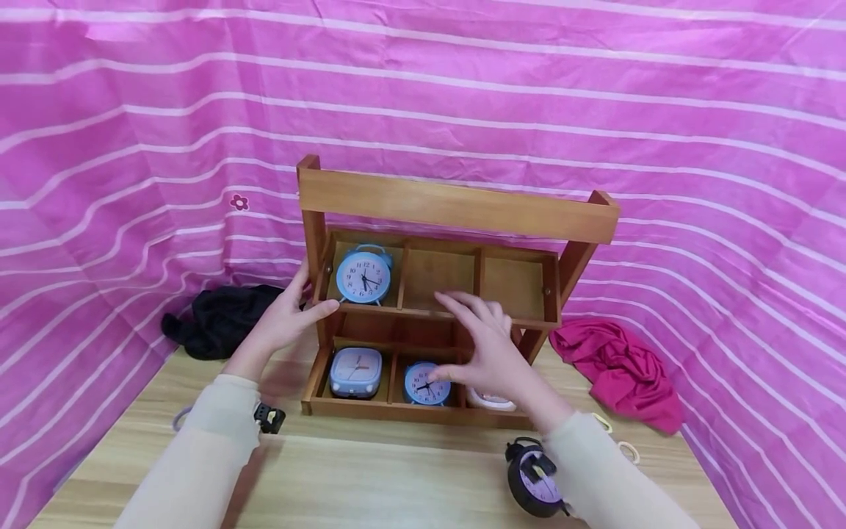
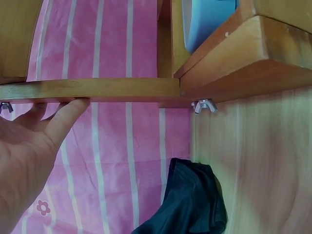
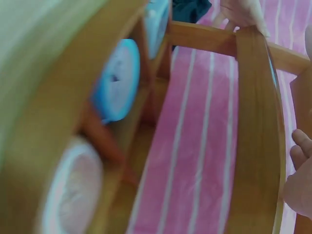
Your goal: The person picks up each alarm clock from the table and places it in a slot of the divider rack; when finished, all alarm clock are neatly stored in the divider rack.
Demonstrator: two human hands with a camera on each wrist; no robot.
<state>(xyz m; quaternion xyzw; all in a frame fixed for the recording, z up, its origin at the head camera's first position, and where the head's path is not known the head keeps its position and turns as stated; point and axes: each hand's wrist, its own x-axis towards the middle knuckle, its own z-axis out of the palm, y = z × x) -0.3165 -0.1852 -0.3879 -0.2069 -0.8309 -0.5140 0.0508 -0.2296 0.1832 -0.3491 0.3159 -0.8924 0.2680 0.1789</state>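
Note:
A wooden two-tier rack (image 1: 456,202) stands on the table. My left hand (image 1: 291,316) touches its left side, thumb along the upper tray's front corner; in the left wrist view, fingertips meet a side rail (image 2: 131,87). Nothing is in my right hand (image 1: 489,342), which hovers before the upper middle compartment with thumb and fingers spread. A blue round alarm clock (image 1: 363,278) stands in the upper left compartment. Below are a light blue squarish clock (image 1: 357,372), a smaller blue round clock (image 1: 423,386) and a white-rimmed clock (image 1: 490,400), partly hidden by my right hand.
A black alarm clock (image 1: 522,496) is on the table beside my right forearm. Black cloth (image 1: 225,316) is heaped left of the rack, red cloth (image 1: 621,371) to its right. Small pale loops (image 1: 629,452) lie near the right edge. Pink striped fabric (image 1: 423,103) surrounds the table.

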